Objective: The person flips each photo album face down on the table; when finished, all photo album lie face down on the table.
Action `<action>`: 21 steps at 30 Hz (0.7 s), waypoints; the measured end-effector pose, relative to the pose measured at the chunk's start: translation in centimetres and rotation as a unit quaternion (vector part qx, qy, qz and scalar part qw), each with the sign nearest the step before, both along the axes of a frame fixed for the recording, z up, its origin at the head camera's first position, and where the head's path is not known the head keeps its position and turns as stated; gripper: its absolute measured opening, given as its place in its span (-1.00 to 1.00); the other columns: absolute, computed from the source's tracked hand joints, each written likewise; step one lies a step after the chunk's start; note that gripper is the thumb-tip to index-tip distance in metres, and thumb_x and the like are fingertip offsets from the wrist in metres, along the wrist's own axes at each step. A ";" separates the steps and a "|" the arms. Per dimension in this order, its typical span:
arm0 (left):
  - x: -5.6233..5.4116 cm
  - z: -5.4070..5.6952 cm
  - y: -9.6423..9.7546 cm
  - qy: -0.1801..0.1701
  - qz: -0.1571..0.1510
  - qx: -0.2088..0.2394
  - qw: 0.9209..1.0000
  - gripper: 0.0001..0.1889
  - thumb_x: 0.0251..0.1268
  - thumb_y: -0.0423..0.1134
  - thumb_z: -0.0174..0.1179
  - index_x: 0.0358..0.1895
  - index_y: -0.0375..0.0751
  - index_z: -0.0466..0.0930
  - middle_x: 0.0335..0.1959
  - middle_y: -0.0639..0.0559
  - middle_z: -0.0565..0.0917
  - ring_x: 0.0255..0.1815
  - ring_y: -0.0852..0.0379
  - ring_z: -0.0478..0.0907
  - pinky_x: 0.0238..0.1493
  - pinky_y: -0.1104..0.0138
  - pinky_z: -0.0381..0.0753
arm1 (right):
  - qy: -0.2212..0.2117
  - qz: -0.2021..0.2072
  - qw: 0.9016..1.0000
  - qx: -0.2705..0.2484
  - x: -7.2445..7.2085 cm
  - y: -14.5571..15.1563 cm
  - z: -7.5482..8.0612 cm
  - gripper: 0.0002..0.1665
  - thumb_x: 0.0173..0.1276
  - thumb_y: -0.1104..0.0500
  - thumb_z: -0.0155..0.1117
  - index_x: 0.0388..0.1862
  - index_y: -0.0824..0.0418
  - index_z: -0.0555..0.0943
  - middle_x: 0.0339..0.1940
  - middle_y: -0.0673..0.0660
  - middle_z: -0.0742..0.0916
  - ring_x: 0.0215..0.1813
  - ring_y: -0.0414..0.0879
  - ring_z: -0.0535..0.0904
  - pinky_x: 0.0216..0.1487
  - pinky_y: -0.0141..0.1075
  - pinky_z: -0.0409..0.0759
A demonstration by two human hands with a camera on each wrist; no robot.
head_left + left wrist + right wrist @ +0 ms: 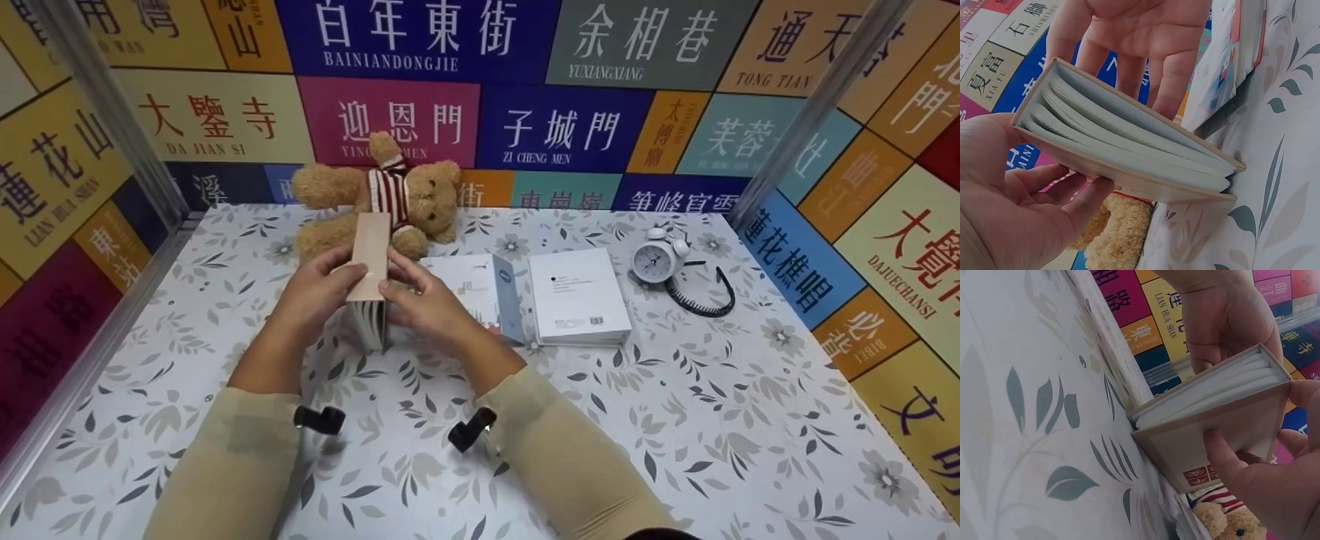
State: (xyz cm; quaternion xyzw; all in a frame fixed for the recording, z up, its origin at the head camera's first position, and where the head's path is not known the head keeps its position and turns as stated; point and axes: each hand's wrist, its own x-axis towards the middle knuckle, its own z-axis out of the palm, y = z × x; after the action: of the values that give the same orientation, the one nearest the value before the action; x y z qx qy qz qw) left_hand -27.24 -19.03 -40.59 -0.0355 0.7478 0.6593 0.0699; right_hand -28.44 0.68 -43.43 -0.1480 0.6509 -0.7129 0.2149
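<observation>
A beige hardcover book [370, 259] stands on the table with its spine up and its covers slightly spread. My left hand [319, 289] holds it from the left, thumb on the spine. From the other side my right hand [426, 301] holds it too, its thumb also at the spine. In the left wrist view the page blocks of the book [1140, 135] show between the covers. Red square print marks the cover of the book [1185, 444] in the right wrist view, where fingers [1224, 455] of the right hand lie against that cover.
Behind the book lies a teddy bear [427, 199] in a striped shirt. To the right are a white-and-blue book [510, 300], a white book [577, 292], a white alarm clock [652, 259] and a black headband [705, 311]. Printed panels [390, 112] wall the table [420, 465].
</observation>
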 end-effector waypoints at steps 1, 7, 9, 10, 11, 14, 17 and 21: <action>0.0 0.0 0.1 0.001 0.002 -0.007 1.000 -0.31 0.64 -0.03 0.13 0.71 -0.08 0.22 0.63 -0.12 0.43 0.50 -0.03 0.53 0.52 0.16 0.54 | -0.001 0.001 1.000 0.000 0.0 0.1 0.0 -0.24 0.70 0.08 0.18 0.76 -0.23 0.20 0.74 0.15 0.36 0.65 0.12 0.44 0.52 0.08 0.59; 0.0 0.1 0.3 -0.009 0.004 0.000 1.000 -0.36 0.68 -0.04 0.02 0.70 -0.11 0.23 0.67 -0.11 0.36 0.63 -0.07 0.40 0.62 0.06 0.46 | 0.013 -0.005 1.000 -0.007 -0.4 0.6 -0.2 -0.26 0.70 0.13 0.17 0.75 -0.14 0.24 0.71 0.14 0.39 0.60 0.15 0.49 0.53 0.07 0.57; -0.1 -0.2 0.2 -0.032 -0.011 -0.003 0.999 -0.34 0.71 0.06 -0.02 0.72 -0.08 0.20 0.72 -0.08 0.30 0.69 -0.10 0.33 0.67 0.02 0.39 | 0.039 -0.022 0.999 -0.006 -0.6 0.8 -0.1 -0.28 0.66 0.18 0.21 0.72 -0.02 0.31 0.70 0.14 0.43 0.62 0.12 0.48 0.52 0.01 0.59; -0.2 -0.5 0.0 -0.047 -0.023 -0.013 0.999 -0.32 0.71 0.13 -0.04 0.73 -0.04 0.18 0.74 -0.06 0.26 0.71 -0.11 0.30 0.68 0.00 0.37 | 0.053 -0.034 0.998 -0.005 -0.6 0.9 -0.1 -0.28 0.63 0.21 0.24 0.70 0.03 0.35 0.69 0.13 0.44 0.64 0.10 0.46 0.50 -0.04 0.62; -0.3 -0.8 -0.2 -0.062 -0.035 -0.028 0.997 -0.28 0.70 0.20 -0.06 0.73 -0.03 0.16 0.76 -0.05 0.22 0.73 -0.13 0.26 0.70 -0.02 0.34 | 0.067 -0.045 0.997 -0.008 -0.7 1.0 -0.1 -0.28 0.60 0.26 0.27 0.68 0.09 0.38 0.69 0.12 0.45 0.66 0.08 0.43 0.50 -0.08 0.62; -0.7 -2.2 -0.9 -0.078 -0.073 -0.073 0.992 -0.22 0.66 0.34 -0.10 0.73 -0.01 0.19 0.59 -0.10 0.44 0.47 -0.03 0.54 0.52 0.09 0.53 | 0.088 -0.060 0.994 -0.013 -0.9 1.2 0.0 -0.26 0.51 0.39 0.29 0.65 0.23 0.39 0.73 0.11 0.41 0.73 0.07 0.32 0.49 -0.19 0.61; -0.9 -3.2 -1.7 -0.057 -0.078 -0.120 0.988 -0.22 0.66 0.32 -0.06 0.71 -0.08 0.22 0.54 -0.18 0.49 0.44 -0.09 0.53 0.52 0.05 0.50 | 0.083 -0.053 0.995 -0.007 -1.1 1.4 -0.2 -0.20 0.47 0.47 0.24 0.67 0.28 0.33 0.75 0.14 0.36 0.72 0.14 0.32 0.54 -0.18 0.56; -1.1 -3.6 -2.6 -0.039 -0.049 -0.154 0.986 -0.23 0.64 0.25 0.03 0.67 -0.17 0.28 0.68 -0.23 0.34 0.69 -0.22 0.26 0.71 -0.08 0.25 | 0.082 -0.036 0.995 0.034 -1.1 1.4 -0.5 -0.19 0.49 0.47 0.21 0.68 0.29 0.29 0.74 0.18 0.35 0.72 0.12 0.31 0.61 -0.14 0.47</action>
State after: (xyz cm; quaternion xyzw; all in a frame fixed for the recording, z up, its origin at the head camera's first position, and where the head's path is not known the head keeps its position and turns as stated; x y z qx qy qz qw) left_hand -28.32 -21.62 -44.18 -0.0348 0.8381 0.5299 0.1244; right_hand -29.55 2.07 -43.96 -0.1745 0.6954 -0.6829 0.1401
